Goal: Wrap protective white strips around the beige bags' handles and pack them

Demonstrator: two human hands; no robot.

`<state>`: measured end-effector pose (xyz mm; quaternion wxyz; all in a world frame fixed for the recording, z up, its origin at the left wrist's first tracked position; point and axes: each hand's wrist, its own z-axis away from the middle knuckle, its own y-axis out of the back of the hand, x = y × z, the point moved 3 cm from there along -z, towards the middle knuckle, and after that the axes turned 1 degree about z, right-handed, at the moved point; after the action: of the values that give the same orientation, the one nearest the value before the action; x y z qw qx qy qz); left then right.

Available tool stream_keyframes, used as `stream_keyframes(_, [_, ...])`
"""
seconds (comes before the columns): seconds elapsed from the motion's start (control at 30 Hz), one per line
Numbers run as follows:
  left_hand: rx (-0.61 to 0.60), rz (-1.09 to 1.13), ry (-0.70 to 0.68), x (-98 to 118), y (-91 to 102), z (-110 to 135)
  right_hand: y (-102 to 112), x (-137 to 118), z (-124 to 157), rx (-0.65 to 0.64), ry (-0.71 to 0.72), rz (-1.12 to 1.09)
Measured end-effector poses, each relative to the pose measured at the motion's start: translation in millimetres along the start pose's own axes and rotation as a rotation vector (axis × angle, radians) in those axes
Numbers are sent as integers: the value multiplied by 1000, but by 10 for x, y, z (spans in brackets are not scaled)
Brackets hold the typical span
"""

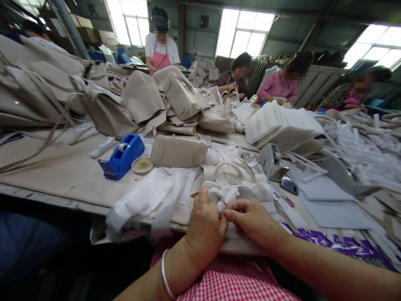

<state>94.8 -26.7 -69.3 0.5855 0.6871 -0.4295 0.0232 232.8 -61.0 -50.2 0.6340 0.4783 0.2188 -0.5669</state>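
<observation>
At the table's front edge my left hand (206, 219) is closed around a bunch of white wrapping paper (230, 194), which appears wound about a handbag strap. My right hand (247, 217) pinches the lower end of that wrapping, thumb and forefinger meeting beside my left thumb. A brass-coloured metal piece (194, 195) pokes out left of my left fingers. Just beyond lies a beige bag part with a looped handle (230, 169), partly covered by the white paper. What sits inside my left palm is hidden.
A blue tape dispenser (122, 156), a small round dish (143, 164) and a beige handbag (178, 150) stand left of centre. White tissue strips (147, 192) hang over the edge. Beyond are piled handbags (142, 98), white foam sheets (282, 123), a grey tape dispenser (270, 161) and several co-workers.
</observation>
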Motion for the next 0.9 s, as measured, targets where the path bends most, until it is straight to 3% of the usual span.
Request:
stream_keyframes(0.27, [29, 95, -19, 47, 34, -29, -19, 69, 1, -91, -126, -228])
stream_keyframes(0.43, [-42, 253, 19, 5, 92, -79, -21, 71, -43, -174, -74, -293])
stream_keyframes(0.8, [-288, 457, 232, -136, 224, -191, 19, -8, -170, 28, 287, 111])
stream_keyframes(0.9, [-409, 636, 293, -205, 189, -189, 52, -11, -185, 26, 299, 174])
